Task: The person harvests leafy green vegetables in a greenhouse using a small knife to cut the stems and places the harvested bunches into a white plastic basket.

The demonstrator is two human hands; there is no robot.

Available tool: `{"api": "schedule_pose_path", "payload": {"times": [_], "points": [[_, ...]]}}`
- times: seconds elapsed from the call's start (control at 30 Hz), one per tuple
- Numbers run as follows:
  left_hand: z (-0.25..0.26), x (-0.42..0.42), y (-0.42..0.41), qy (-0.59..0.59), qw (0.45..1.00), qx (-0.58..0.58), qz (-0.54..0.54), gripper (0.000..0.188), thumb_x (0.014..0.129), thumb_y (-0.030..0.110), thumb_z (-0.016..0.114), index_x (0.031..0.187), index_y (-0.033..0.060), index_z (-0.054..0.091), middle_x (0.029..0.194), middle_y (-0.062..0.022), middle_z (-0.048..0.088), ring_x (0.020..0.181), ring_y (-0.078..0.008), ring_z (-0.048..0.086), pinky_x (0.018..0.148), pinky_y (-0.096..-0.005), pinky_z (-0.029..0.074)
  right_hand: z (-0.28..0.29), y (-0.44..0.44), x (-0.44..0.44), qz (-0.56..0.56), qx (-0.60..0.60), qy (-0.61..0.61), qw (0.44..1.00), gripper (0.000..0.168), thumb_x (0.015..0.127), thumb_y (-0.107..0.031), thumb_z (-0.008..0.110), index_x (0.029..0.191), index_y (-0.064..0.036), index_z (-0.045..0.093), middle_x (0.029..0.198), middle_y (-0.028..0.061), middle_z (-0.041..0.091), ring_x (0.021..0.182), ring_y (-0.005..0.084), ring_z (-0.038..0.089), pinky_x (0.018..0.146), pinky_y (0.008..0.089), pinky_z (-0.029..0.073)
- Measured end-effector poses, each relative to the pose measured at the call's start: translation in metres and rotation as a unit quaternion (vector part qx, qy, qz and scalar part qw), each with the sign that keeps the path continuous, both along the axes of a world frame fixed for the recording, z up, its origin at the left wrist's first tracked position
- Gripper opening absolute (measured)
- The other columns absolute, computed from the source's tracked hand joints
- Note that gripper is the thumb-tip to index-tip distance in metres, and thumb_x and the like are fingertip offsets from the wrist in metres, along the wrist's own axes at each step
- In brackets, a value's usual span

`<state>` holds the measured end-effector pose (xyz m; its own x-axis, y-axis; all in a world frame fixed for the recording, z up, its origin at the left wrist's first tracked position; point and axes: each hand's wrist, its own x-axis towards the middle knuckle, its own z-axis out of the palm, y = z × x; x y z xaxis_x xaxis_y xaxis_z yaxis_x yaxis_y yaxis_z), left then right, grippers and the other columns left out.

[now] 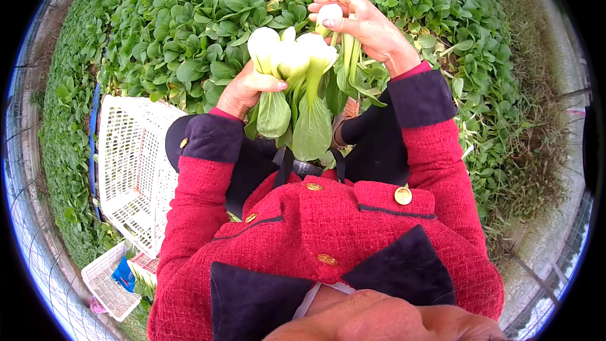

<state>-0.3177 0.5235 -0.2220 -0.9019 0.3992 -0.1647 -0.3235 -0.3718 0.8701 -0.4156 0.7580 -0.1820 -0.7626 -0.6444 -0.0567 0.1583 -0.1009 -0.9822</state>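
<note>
My left hand (248,87) grips a bunch of several bok choy heads (293,61), white bases up and green leaves hanging down in front of my knees. Just right of the bunch, my right hand (362,23) has its thumb and fingers around the pale base of another bok choy (330,15), with more light green stalks (349,57) below the palm. The palm side of my right hand and the back of the bunch are hidden. A dense bed of growing bok choy (189,19) lies beyond both hands.
At my left stands a white perforated plastic crate (135,151). Farther back at lower left is another crate (111,289) with a blue packet (124,274) in it. A blue hose (93,151) runs along the bed. Dry weeds (535,151) edge the right side.
</note>
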Motion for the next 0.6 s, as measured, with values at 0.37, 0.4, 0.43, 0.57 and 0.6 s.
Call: {"api": "schedule_pose_path", "payload": {"times": [0.37, 0.4, 0.43, 0.57, 0.6], "points": [[-0.020, 0.003, -0.032, -0.056, 0.998, 0.026, -0.011, 0.072, 0.060, 0.009, 0.068, 0.128, 0.0005, 0.046, 0.117, -0.0092, 0.058, 0.110, -0.0230, 0.055, 0.100, -0.0353, 0.040, -0.017, 0.019, -0.008, -0.072, 0.362, 0.338, 0.866, 0.037, 0.073, 0.010, 0.042, 0.106, 0.001, 0.057, 0.101, 0.0161, 0.064, 0.086, 0.0259, 0.066, 0.078, 0.0337, 0.051], [-0.021, 0.002, -0.032, -0.065, 0.997, 0.040, -0.012, 0.072, 0.060, 0.010, 0.067, 0.129, 0.0000, 0.045, 0.118, -0.0108, 0.058, 0.109, -0.0249, 0.055, 0.099, -0.0368, 0.041, -0.015, 0.021, -0.010, -0.061, 0.358, 0.319, 0.875, 0.037, 0.073, 0.010, 0.042, 0.106, 0.001, 0.058, 0.100, 0.0156, 0.064, 0.088, 0.0257, 0.065, 0.078, 0.0338, 0.050], [-0.020, 0.005, -0.033, -0.073, 0.996, 0.054, -0.014, 0.073, 0.060, 0.010, 0.067, 0.129, -0.0004, 0.045, 0.118, -0.0125, 0.057, 0.109, -0.0268, 0.056, 0.098, -0.0383, 0.042, -0.012, 0.023, -0.011, -0.050, 0.354, 0.300, 0.884, 0.037, 0.073, 0.010, 0.042, 0.105, 0.001, 0.058, 0.099, 0.0151, 0.065, 0.090, 0.0255, 0.065, 0.079, 0.0340, 0.050], [0.002, 0.010, -0.018, -0.101, 0.983, 0.138, -0.069, 0.076, 0.061, 0.014, 0.065, 0.131, -0.0023, 0.041, 0.118, -0.0202, 0.057, 0.103, -0.0358, 0.059, 0.093, -0.0450, 0.047, -0.012, 0.011, 0.009, 0.048, 0.007, 0.070, 0.996, 0.048, 0.080, -0.002, 0.058, 0.128, -0.002, 0.048, 0.112, 0.0064, 0.061, 0.102, 0.0175, 0.058, 0.089, 0.0325, 0.047], [0.005, 0.013, -0.011, -0.103, 0.983, 0.147, -0.040, 0.077, 0.061, 0.016, 0.065, 0.131, -0.0032, 0.040, 0.114, -0.0240, 0.057, 0.097, -0.0396, 0.061, 0.089, -0.0478, 0.049, -0.009, 0.008, 0.008, 0.054, -0.012, 0.044, 0.997, 0.045, 0.081, -0.002, 0.058, 0.126, -0.001, 0.049, 0.111, 0.0066, 0.061, 0.102, 0.0165, 0.058, 0.087, 0.0311, 0.047]]}}
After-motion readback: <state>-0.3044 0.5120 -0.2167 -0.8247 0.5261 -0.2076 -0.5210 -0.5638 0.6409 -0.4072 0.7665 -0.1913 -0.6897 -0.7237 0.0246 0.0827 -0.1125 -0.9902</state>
